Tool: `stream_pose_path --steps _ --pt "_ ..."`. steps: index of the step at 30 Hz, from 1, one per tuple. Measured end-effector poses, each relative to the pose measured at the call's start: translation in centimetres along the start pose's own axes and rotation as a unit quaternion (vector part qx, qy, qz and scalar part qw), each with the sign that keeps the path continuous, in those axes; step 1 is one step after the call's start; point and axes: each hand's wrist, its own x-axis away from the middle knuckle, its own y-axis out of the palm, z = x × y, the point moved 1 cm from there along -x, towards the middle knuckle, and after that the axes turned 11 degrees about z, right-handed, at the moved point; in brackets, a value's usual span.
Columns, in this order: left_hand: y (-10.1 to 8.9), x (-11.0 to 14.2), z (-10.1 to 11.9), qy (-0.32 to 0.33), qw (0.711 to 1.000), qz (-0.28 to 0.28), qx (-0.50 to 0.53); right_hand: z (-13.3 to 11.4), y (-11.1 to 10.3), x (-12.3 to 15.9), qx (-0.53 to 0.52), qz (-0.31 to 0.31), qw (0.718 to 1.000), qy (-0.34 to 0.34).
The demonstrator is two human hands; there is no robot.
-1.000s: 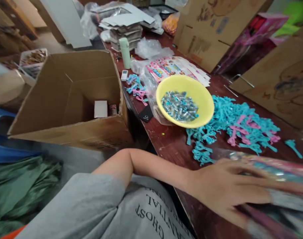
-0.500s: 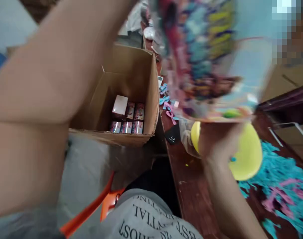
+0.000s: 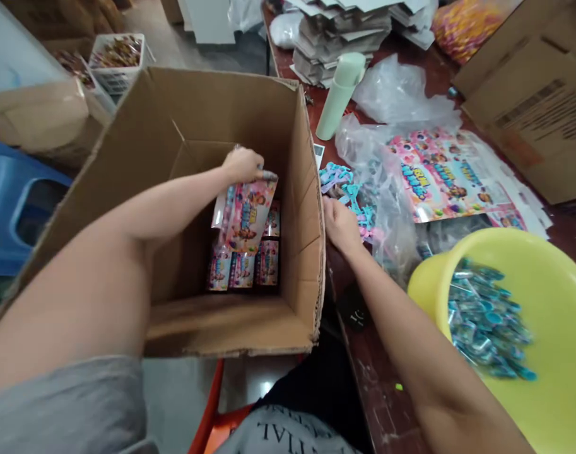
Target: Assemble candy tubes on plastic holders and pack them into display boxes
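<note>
My left hand (image 3: 244, 165) reaches down inside a large cardboard carton (image 3: 174, 94), its fingers closed over the top edge of a colourful printed box (image 3: 248, 217). That box is tilted and hangs over several smaller-looking printed boxes (image 3: 243, 270) standing in rows on the carton's floor. Just outside the carton's right wall, my right hand (image 3: 343, 226) rests at the table edge with curled fingers. Small blue, purple and pink plastic pieces (image 3: 363, 211) lie right beside it. Whatever its fingertips hold, if anything, is hidden.
A yellow basin (image 3: 547, 302) with blue wrapped pieces stands on the dark red table (image 3: 387, 403). Beyond are a pale green bottle (image 3: 339, 98), clear plastic bags (image 3: 396, 88), flat printed sheets (image 3: 448, 176) and stacked card (image 3: 339, 38). A blue stool (image 3: 13, 202) is at left.
The printed box, held up close before me with my right hand beneath it, is now low in the carton in my left hand. My right hand has moved to the carton's right side.
</note>
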Motion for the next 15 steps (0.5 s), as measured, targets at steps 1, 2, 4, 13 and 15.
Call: stream_pose_path --steps 1,2,4,13,15 --pt "3.2 -0.6 -0.3 -0.007 1.000 -0.025 0.011 0.3 0.3 -0.5 0.039 -0.014 0.999 0.018" --pt "6.3 -1.2 -0.5 -0.007 0.999 -0.039 0.021 0.6 0.7 -0.8 0.064 -0.016 0.997 0.031" --pt "11.9 -2.0 -0.8 -0.006 0.997 -0.066 0.037 1.2 1.4 -0.9 0.085 -0.001 0.995 0.046" --pt "25.1 -6.3 -2.4 -0.155 0.979 -0.035 0.126 1.3 1.7 -1.0 0.130 -0.020 0.990 0.053" --pt "26.6 -5.4 -3.2 -0.249 0.958 -0.029 0.139 1.2 1.6 -0.9 0.124 -0.022 0.991 0.045"
